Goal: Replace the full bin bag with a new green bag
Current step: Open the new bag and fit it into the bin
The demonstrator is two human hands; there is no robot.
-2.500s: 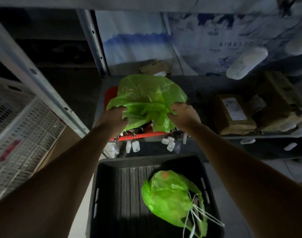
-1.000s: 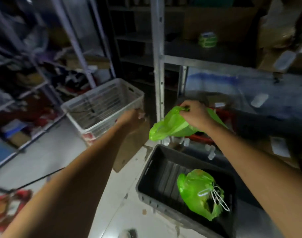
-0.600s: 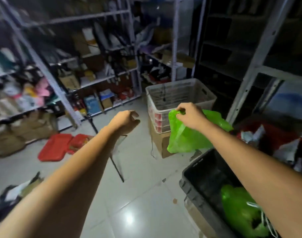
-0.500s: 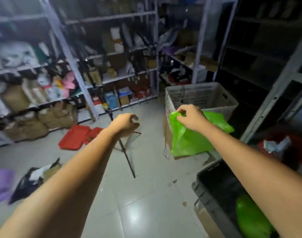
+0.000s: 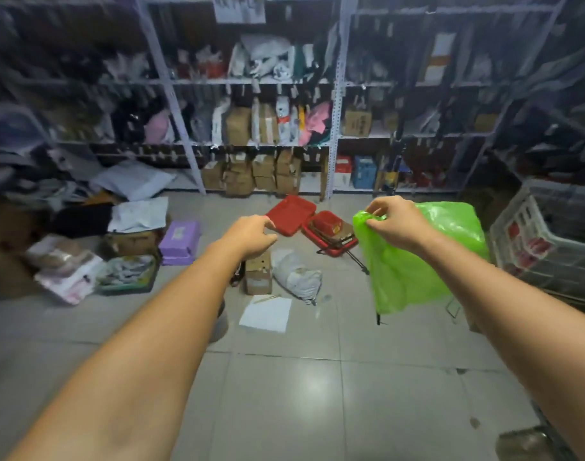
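Note:
A bright green plastic bag (image 5: pixel 414 267) hangs limp in the air at the right of the head view. My right hand (image 5: pixel 392 222) pinches its top edge between thumb and fingers. My left hand (image 5: pixel 251 236) is held out at about the same height, a short way left of the bag, with its fingers loosely curled and nothing in them. No bin and no full bag are in sight.
Metal shelves packed with boxes and parcels line the far wall. Red trays (image 5: pixel 291 214), a purple box (image 5: pixel 179 241), a cardboard box (image 5: pixel 258 272), a white sack (image 5: pixel 296 276) and paper (image 5: pixel 266 313) lie on the tiled floor. A white crate (image 5: pixel 544 241) stands at right.
The view has swung left, away from the dark tub with the tied green bag and the shelf. My right hand has carried the green bag along; my left hand let go of it earlier.

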